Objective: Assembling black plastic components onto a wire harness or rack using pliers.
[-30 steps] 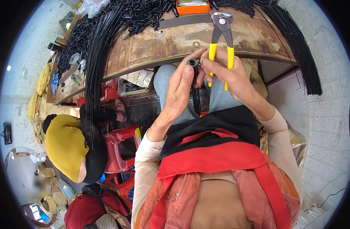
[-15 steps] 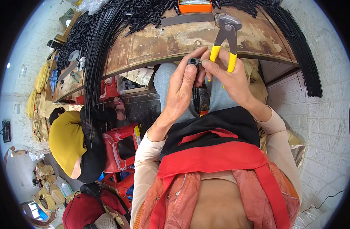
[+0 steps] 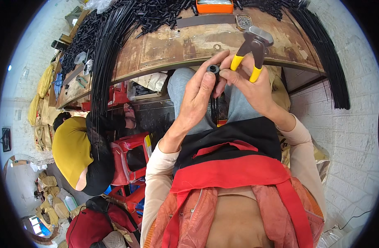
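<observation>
My left hand [image 3: 195, 97] is closed around a black hollow plastic fitting [image 3: 213, 69], its round open end facing up beside my thumb. Thin black rods [image 3: 214, 109] hang below the fingers, in line with the fitting. In my right hand [image 3: 253, 93] rests a pair of end-cutting pincers [image 3: 256, 44] with yellow grips, dark jaws pointing up and away over the table edge. The right thumb and fingertips pinch together right beside the fitting; whatever is between them is too small to make out. Both hands are above my lap, at the near table edge.
On the wooden table [image 3: 164, 51] lie heaps of black plastic parts [image 3: 156, 16], a flat grey strip [image 3: 206, 20], a small tray of metal bits [image 3: 244, 22] and an orange box [image 3: 214, 7]. Long black rod bundles [image 3: 102, 62] hang over its edge. A person in yellow [image 3: 73, 149] bends at the left.
The pincers have swung slightly to the right in my right hand. My left hand and the fitting have shifted a little to the right; the small tray is now uncovered.
</observation>
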`<state>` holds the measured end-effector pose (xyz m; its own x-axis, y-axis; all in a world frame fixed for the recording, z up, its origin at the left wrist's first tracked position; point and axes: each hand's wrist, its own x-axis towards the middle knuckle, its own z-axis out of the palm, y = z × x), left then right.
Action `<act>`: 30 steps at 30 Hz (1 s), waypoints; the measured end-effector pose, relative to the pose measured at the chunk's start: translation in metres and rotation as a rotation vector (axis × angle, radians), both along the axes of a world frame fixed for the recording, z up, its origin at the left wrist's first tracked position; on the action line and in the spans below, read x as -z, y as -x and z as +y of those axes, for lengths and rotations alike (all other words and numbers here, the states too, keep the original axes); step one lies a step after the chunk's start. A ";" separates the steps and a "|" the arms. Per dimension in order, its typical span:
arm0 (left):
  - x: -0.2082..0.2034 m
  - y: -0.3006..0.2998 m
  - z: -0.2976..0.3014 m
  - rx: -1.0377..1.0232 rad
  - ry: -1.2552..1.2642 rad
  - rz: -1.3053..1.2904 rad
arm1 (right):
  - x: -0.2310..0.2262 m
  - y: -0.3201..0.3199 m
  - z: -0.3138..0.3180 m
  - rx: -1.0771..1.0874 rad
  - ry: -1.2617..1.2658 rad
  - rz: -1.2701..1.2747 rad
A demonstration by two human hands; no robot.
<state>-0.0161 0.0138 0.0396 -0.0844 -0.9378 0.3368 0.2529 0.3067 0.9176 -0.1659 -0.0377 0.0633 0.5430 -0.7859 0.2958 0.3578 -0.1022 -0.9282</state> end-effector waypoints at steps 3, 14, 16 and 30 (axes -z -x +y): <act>-0.005 -0.005 -0.003 0.081 -0.051 0.106 | -0.012 -0.002 -0.010 0.054 0.143 0.056; 0.002 -0.008 -0.017 0.096 -0.013 -0.010 | -0.058 0.064 -0.001 -0.239 0.003 0.983; 0.002 -0.012 -0.015 0.095 -0.018 0.029 | -0.062 0.061 -0.002 -0.295 0.035 0.958; -0.007 -0.011 0.000 0.085 -0.016 -0.121 | -0.078 0.067 -0.019 -0.512 -0.148 0.987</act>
